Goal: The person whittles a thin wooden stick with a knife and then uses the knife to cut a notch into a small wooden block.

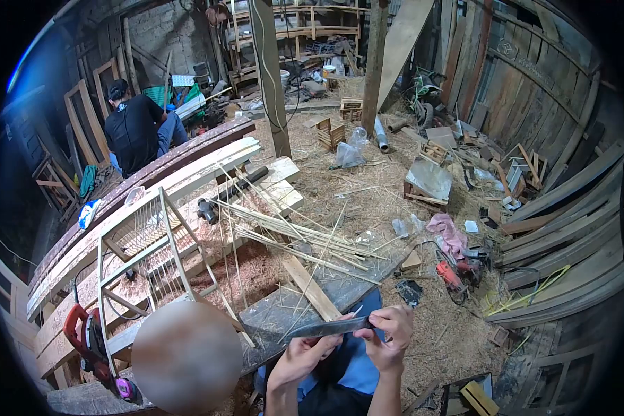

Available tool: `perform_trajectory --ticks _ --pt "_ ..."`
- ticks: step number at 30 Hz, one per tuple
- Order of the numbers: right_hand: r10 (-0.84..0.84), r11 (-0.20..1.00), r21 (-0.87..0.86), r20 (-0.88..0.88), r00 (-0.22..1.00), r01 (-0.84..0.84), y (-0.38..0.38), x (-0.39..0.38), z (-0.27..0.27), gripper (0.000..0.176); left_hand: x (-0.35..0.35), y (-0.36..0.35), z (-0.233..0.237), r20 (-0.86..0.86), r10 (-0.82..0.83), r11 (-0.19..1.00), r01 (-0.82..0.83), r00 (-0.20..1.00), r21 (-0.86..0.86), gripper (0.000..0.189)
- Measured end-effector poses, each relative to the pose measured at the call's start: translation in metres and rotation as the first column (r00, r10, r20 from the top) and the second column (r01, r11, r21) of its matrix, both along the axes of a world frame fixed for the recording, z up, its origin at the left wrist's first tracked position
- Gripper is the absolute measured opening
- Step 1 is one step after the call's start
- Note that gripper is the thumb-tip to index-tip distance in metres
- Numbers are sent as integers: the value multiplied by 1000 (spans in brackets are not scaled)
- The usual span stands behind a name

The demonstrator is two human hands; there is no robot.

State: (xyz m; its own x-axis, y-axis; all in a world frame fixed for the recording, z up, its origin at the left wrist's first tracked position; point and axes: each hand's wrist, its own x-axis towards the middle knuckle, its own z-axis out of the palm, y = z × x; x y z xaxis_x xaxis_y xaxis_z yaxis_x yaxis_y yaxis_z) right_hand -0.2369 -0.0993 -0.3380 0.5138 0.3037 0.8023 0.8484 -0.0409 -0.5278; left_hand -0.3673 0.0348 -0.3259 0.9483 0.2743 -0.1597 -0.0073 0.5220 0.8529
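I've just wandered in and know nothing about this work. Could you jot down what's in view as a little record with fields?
Place: wood workshop, floor littered with shavings
Right hand: closed on one end of a knife
Left hand: fingers against the blade, grip unclear
Workbench: thin strips, slatted frame
On the ground: red power tool
Other person: seated, back turned, far left
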Motion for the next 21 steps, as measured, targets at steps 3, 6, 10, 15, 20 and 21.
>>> perform_trajectory --ticks 3,6,10,15,20,21 --pt "-91 996 -12 0 996 91 -5 7 -3 33 2 5 1 6 -2 1000 2 1000 12 37" --pt "-361 919 68 -251 898 388 -31 31 -34 29 -6 15 7 37 -26 999 25 999 21 38" --pt "-372 890 64 -474 798 452 -64 45 -45 29 -9 21 12 46 106 994 -106 993 13 43" --pt "-365 912 65 -327 872 406 -41 34 -38 32 2 13 10 33 63 997 -61 997 -44 44" --pt "-212 972 41 -285 935 233 -11 12 -22 34 5 9 14 -6 68 998 -68 998 -5 43" --pt "-142 986 44 -286 948 161 -5 7 -18 33 5 9 11 -6 70 998 -70 998 -5 43"
